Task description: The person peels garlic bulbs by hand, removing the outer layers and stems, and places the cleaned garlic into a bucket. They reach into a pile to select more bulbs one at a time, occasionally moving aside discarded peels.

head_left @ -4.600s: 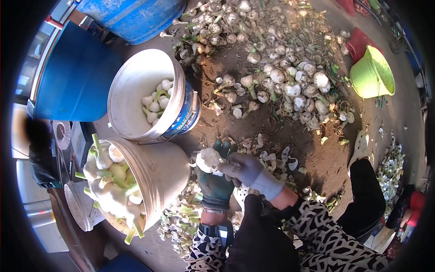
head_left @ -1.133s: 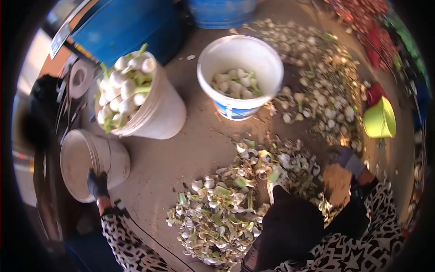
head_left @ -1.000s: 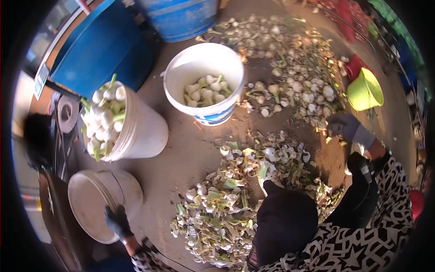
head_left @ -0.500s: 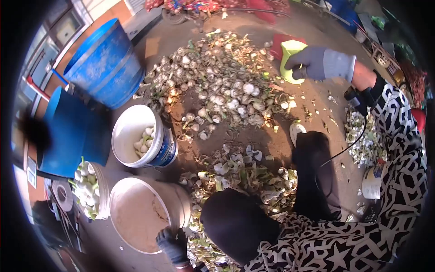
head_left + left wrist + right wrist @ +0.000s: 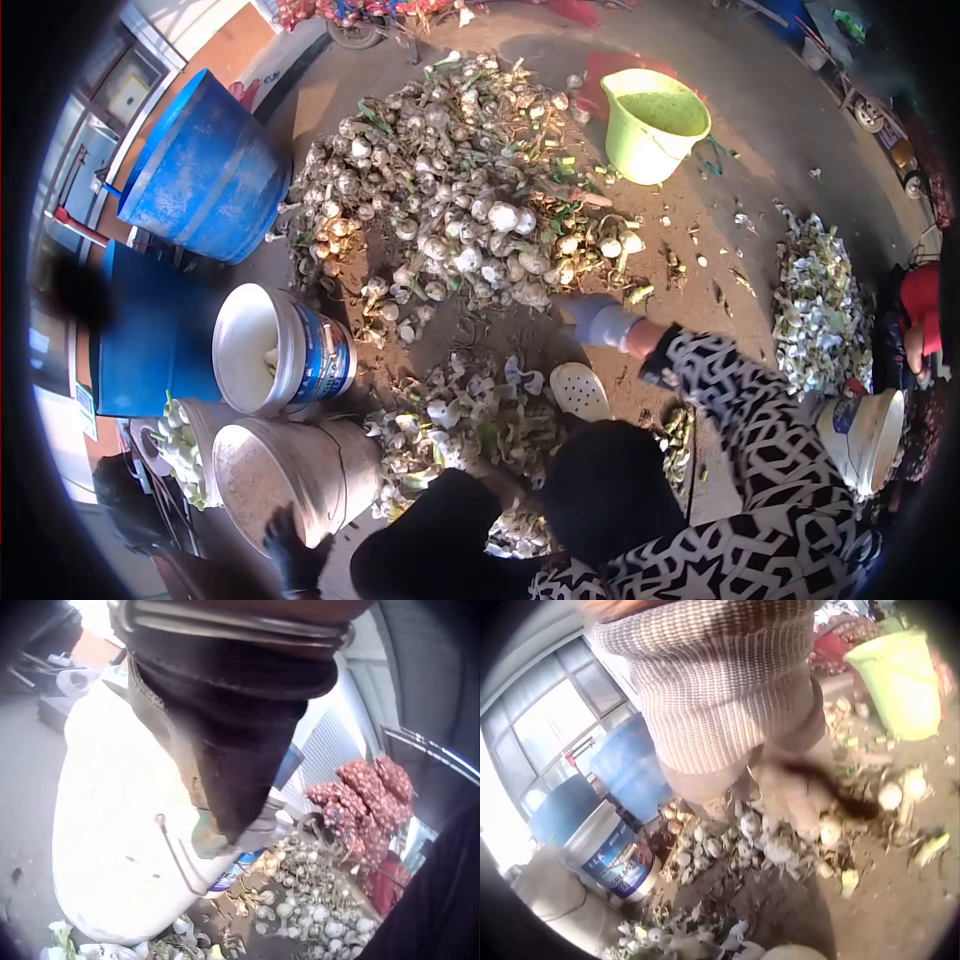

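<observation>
My left hand (image 5: 295, 548), in a dark glove, grips the rim of a white bucket (image 5: 345, 465) at the lower left. Its fingers lie over the rim in the head view; in the left wrist view the glove (image 5: 232, 765) covers that part of the bucket. My right hand (image 5: 598, 322), in a grey knit glove, is at the near edge of a big heap of garlic bulbs (image 5: 440, 190). In the right wrist view its fingers (image 5: 799, 806) point down over the bulbs. A blurred dark strip (image 5: 825, 784) sticks out beside them; I cannot tell whether they hold it.
A white-and-blue bucket (image 5: 325, 350) with garlic in it stands behind the gripped one. Further left is a bucket of trimmed garlic (image 5: 178, 440). Peelings (image 5: 470, 410) lie before my knees. Blue tubs (image 5: 205, 170) stand at left, a lime bucket (image 5: 655, 130) at back right.
The left hand went from a garlic bulb to the white bucket, which has come nearer the peelings and the white-and-blue bucket. The right hand swung out right, then back to the heap.
</observation>
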Demonstrator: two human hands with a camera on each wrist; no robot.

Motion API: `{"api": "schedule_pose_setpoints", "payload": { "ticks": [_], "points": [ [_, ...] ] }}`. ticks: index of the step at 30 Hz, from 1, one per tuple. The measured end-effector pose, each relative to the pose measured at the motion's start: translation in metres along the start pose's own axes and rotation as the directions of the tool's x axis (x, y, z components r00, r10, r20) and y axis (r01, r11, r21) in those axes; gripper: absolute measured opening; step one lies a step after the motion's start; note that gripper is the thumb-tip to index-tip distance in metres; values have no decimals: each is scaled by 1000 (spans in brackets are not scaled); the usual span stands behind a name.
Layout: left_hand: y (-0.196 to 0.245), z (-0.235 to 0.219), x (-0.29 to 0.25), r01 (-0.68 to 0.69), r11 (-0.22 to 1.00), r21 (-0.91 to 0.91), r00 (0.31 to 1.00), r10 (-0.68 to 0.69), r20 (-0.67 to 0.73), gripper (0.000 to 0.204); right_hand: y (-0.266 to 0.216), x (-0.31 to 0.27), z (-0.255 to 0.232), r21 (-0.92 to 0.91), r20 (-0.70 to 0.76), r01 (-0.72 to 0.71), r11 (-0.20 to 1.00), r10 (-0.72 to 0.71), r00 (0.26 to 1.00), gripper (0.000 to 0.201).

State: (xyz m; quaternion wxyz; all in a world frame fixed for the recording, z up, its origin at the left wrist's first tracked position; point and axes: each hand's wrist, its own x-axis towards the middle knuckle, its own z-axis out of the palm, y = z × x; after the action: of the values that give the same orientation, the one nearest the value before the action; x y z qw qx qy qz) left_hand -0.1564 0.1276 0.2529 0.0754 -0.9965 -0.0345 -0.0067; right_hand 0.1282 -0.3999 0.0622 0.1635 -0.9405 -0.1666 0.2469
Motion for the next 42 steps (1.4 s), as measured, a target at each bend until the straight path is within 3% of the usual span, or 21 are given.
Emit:
{"api": "schedule_pose_setpoints", "payload": {
  "ticks": [5,7,8,9,12,15,17,21,23,24,25,26,27,29,30,34,36,37,39,40,42],
  "points": [
    [93,-61,156,-123,874,-469,983,173,64,48,-5,79,51,-90,-90,-170,981,162,983,62],
    [140,-27,192,314,313,-896,937,49,346,44,14,109,82,-72,-208,-91,993,75,975,55],
    [165,-19,216,117,500,-858,878,351,324,46,13,111,83,33,-225,-35,999,41,973,51],
    [197,-13,226,182,771,-610,793,252,555,52,10,109,87,141,-237,18,990,16,971,46],
    [250,63,225,131,676,-725,762,400,510,61,-34,46,56,286,-443,260,922,-114,889,45],
    [268,19,254,-279,621,-732,550,728,409,60,-49,3,27,196,-671,491,849,-249,699,47],
    [263,-44,283,-359,693,-625,467,714,522,56,-35,-10,34,370,-656,540,756,-200,728,50],
    [246,-141,293,66,689,-722,648,520,556,44,-15,-23,33,536,-592,501,679,-120,797,55],
    [244,-138,293,190,357,-915,756,541,369,42,-17,-25,28,566,-621,527,634,-92,778,56],
    [252,-116,292,-74,472,-879,841,502,199,48,-30,-21,20,599,-658,573,559,-63,750,54],
    [252,-81,286,101,229,-968,872,449,197,51,-46,-17,13,613,-699,627,481,-40,714,52],
    [252,-34,274,-237,270,-933,881,464,-90,56,-55,-12,11,487,-747,644,590,-100,657,52],
    [275,-6,251,-219,403,-889,921,386,-52,65,-61,-6,8,348,-785,643,682,-163,598,53],
    [313,55,209,179,-69,-981,941,303,150,63,-75,-7,-10,400,-650,610,684,-257,715,56],
    [331,79,196,277,-399,-874,952,239,193,64,-78,-2,-6,263,-739,699,665,-326,589,44],
    [338,112,174,165,-345,-924,986,43,160,63,-67,-21,22,410,-666,690,596,-321,673,44],
    [334,109,183,211,-120,-970,975,96,200,62,-53,-27,18,863,-395,412,291,-120,911,37],
    [335,110,187,210,-124,-970,975,103,198,62,-49,-27,18,862,-396,411,296,-113,911,37],
    [341,115,198,-240,356,-903,962,214,-172,60,-53,-20,7,747,-277,273,606,-90,957,26],
    [348,122,198,-205,321,-925,973,174,-155,61,-52,-13,21,932,-273,261,250,13,962,20],
    [356,122,199,-231,356,-906,967,184,-174,61,-45,-9,24,920,-273,250,302,34,961,19]
  ]
}}
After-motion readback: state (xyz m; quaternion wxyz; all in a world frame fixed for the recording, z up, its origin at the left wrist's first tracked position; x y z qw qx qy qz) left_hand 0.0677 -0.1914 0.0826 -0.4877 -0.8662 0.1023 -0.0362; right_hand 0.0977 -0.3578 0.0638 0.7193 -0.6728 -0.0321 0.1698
